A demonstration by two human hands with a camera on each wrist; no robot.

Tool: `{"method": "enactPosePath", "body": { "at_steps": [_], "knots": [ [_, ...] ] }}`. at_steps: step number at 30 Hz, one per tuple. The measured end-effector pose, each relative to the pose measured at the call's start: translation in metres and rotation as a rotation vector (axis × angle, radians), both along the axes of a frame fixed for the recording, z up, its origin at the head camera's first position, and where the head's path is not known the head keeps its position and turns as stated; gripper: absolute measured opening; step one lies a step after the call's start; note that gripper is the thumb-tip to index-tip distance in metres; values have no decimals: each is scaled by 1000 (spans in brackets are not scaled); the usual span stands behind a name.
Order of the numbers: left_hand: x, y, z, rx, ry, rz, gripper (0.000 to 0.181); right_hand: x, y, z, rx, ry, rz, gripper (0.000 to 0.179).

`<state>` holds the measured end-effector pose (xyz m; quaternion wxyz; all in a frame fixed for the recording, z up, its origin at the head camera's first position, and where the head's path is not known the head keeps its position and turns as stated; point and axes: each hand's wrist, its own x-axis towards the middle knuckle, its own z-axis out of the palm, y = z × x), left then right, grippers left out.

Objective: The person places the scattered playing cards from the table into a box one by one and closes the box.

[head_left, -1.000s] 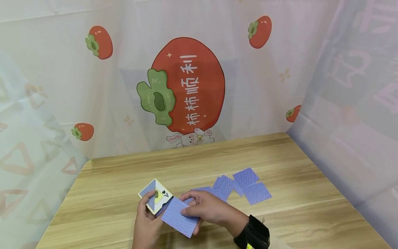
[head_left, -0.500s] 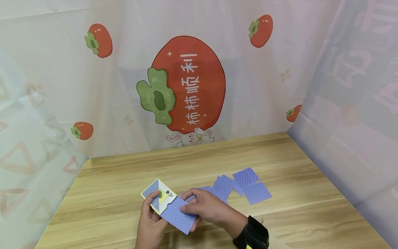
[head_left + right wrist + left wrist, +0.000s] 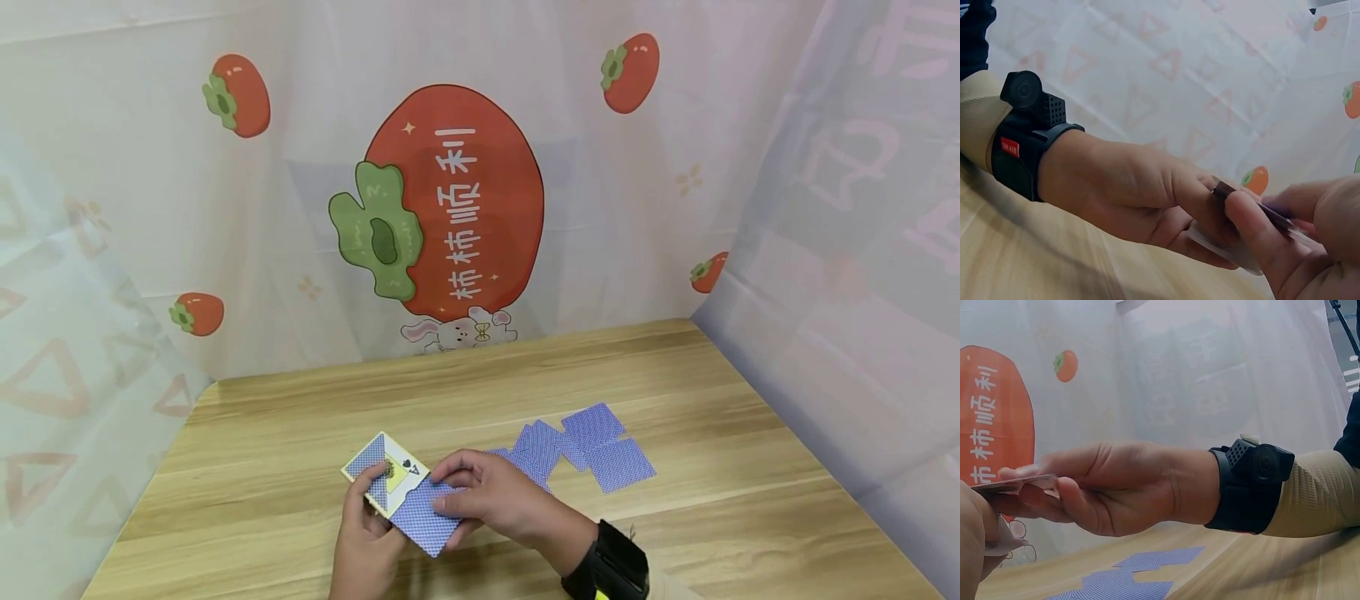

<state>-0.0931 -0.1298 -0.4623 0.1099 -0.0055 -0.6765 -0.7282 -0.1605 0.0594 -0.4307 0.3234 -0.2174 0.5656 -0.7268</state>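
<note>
Over a pale wood-grained desk (image 3: 262, 467), the person works with both hands close together. The left hand (image 3: 365, 537) grips a small yellow-edged card box (image 3: 397, 487) printed with a black ace of spades, its thumb laid across the face. The right hand (image 3: 498, 500) pinches a packet of blue-patterned playing cards (image 3: 426, 518) between thumb and fingers; the packet, slanting toward the person, appears to run partly into the box's notched end. Box and packet are both held above the near part of the desk.

Farther back and to the right, loose blue-backed cards (image 3: 536, 450) lie face down, overlapping in an uneven trail; the right hand hides part of it.

White cloth (image 3: 300, 50) hangs behind the desk, printed with 1 big red persimmon (image 3: 495, 217), 4 smaller ones around it and a white rabbit (image 3: 456, 335) at its foot. 2 more cloth sides, faintly patterned, close in left and right. Each wrist wears a black camera band (image 3: 1250, 487) beside a beige sleeve (image 3: 1319, 494).
</note>
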Motion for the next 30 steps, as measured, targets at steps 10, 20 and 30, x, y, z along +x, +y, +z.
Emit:
{"method": "enactPosePath", "body": {
  "at_steps": [10,20,30],
  "knots": [
    [1,-3,0,45,17,-25,74,-4,7,1,-53,40,181,55],
    [2,-2,2,57,11,-32,76,-5,8,3,-73,91,233,61],
    [2,-1,1,90,-5,-61,73,0,8,3,145,370,74,48]
  ]
}}
